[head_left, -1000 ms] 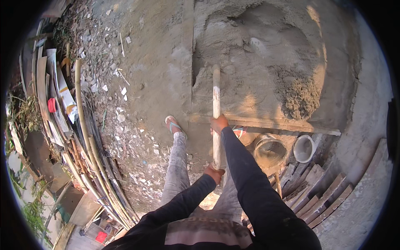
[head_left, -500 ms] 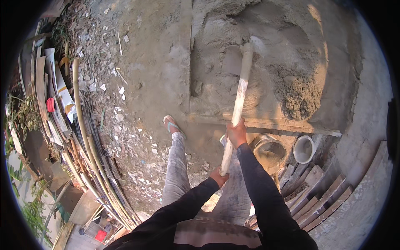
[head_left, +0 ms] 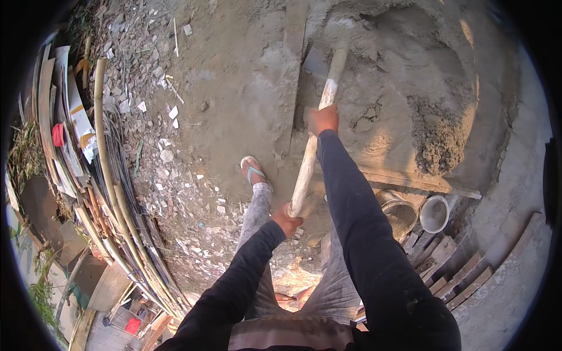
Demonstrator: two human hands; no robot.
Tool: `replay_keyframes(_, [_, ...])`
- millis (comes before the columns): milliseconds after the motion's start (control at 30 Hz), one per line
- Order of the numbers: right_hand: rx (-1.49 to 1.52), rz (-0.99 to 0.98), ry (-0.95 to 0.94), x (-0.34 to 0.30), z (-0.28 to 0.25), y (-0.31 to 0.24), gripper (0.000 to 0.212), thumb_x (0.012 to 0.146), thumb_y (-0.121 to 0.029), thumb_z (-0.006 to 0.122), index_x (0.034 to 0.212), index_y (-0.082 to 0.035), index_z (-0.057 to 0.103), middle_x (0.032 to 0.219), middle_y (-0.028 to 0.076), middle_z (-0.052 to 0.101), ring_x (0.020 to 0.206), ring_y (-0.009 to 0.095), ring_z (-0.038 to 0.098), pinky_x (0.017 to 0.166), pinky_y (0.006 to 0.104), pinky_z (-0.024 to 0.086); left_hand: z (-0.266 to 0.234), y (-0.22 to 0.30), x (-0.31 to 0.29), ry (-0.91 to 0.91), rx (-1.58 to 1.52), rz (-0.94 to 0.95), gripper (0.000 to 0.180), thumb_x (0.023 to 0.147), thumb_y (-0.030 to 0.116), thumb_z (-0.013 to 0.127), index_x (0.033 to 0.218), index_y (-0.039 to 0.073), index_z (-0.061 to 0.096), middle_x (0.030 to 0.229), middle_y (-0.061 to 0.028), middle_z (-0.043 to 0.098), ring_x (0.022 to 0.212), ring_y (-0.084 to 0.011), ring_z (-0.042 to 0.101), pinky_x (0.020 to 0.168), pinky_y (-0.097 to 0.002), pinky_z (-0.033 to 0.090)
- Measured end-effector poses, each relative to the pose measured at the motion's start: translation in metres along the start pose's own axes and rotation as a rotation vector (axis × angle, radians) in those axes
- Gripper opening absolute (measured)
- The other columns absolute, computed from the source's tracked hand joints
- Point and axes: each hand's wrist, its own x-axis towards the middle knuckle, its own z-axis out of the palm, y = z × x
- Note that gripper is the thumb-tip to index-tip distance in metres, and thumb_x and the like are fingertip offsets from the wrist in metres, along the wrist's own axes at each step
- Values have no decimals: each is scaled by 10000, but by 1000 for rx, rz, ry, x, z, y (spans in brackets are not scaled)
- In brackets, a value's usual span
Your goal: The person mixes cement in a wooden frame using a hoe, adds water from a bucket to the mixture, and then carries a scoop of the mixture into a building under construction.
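Observation:
Both my hands are wrapped around the pale wooden handle of a hoe point(head_left: 307, 165). My left hand point(head_left: 287, 219) grips the near end of the handle, in front of my legs. Farther up it, my right hand point(head_left: 325, 119) is closed round the middle. The hoe's head lies at the far end, in wet grey mortar point(head_left: 386, 88); its flat blade point(head_left: 316, 60) shows in part on the left, close to a board. A rougher, grainy heap of mix point(head_left: 439, 137) sits at the right of the mortar.
Boards edge the mortar on the left point(head_left: 291, 82) and the near side point(head_left: 421, 182). Two buckets point(head_left: 399, 215) point(head_left: 434, 213) stand beyond the near board, beside stacked planks point(head_left: 451, 263). Bamboo poles point(head_left: 102, 128) and scrap lie at left, past rubble point(head_left: 167, 155). My sandalled foot point(head_left: 253, 171) stands on muddy ground.
Both hands have moved forward and a little left with the hoe, the right arm now stretched farther out. The hoe's head has shifted left and away, toward the left board.

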Motion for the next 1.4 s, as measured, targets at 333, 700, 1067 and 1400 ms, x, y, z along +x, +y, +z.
replay_keyframes(333, [-305, 57, -180, -73, 8, 111, 514, 810, -173, 647, 1198, 63, 407, 1049, 295, 626, 966, 389, 653, 812, 438, 535, 98, -44, -108, 63, -293, -291, 350, 786, 102, 684, 1080, 14, 514, 621, -36, 535, 447, -136, 511, 417, -305, 431])
replay_keyframes(700, [561, 274, -315, -119, -167, 170, 195, 896, -93, 531, 1055, -87, 417, 712, 55, 519, 475, 128, 503, 384, 310, 440, 198, -29, -149, -45, 334, -248, 426, 839, 278, 634, 1163, 43, 487, 1044, -243, 644, 1015, -404, 628, 885, -430, 493])
replay_keyframes(1067, [202, -186, -26, -40, -118, -7, 405, 845, -153, 598, 1096, 59, 362, 873, 243, 614, 625, 287, 661, 564, 396, 537, 86, -30, 24, 119, 128, 152, 283, 841, 162, 642, 1079, 29, 566, 702, -71, 596, 563, -166, 580, 505, -322, 460])
replay_keyframes(1400, [-187, 104, -372, -46, 4, 125, 527, 805, -200, 621, 1216, 61, 420, 1181, 321, 578, 1114, 415, 588, 943, 435, 477, 139, -29, -98, 125, -430, -325, 331, 774, 77, 710, 1031, 31, 506, 597, -32, 522, 442, -137, 507, 402, -301, 402])
